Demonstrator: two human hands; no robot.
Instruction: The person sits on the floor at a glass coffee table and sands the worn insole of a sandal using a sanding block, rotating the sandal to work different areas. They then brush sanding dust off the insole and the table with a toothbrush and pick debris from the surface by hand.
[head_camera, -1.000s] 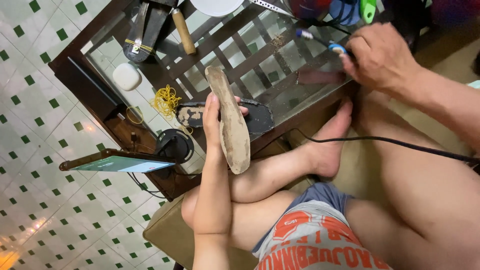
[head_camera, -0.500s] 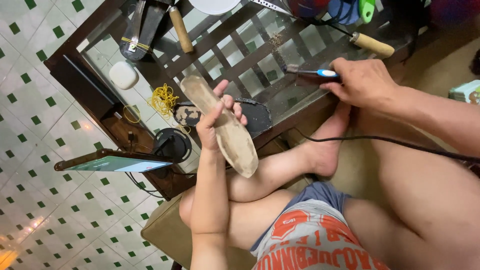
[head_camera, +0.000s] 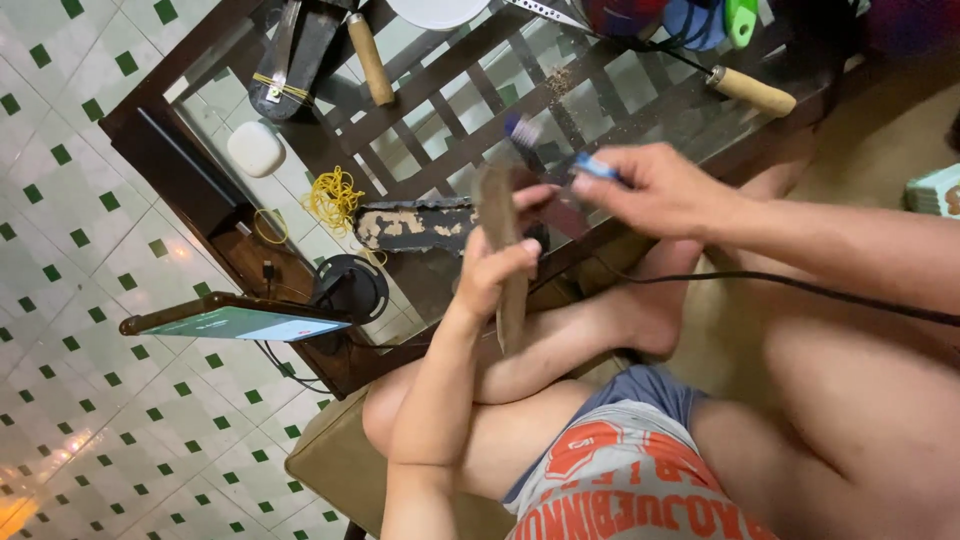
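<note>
Now my left hand (head_camera: 497, 268) grips the shoe sole (head_camera: 505, 262) upright at table's six o'clock edge; my right hand (head_camera: 655, 190) pinches a blue-handled brush (head_camera: 560, 152) at its top. I judge brushing underway; next needs steady strokes.

- A long, flat, brown shoe sole (head_camera: 503, 262), leather-like with a rounded upper end, stands nearly upright and edge-on to the camera. The left hand (head_camera: 492, 272) wraps its middle, above the bent knee and in front of the counter's near edge.
- A slim tool with a blue handle and a dark, blurred bristle tip (head_camera: 560, 160), brush-like, lies nearly level, tip pointing left. The right hand (head_camera: 655, 188) pinches its handle end. Its tip sits just above the sole's top end; whether they touch cannot be told.
</note>
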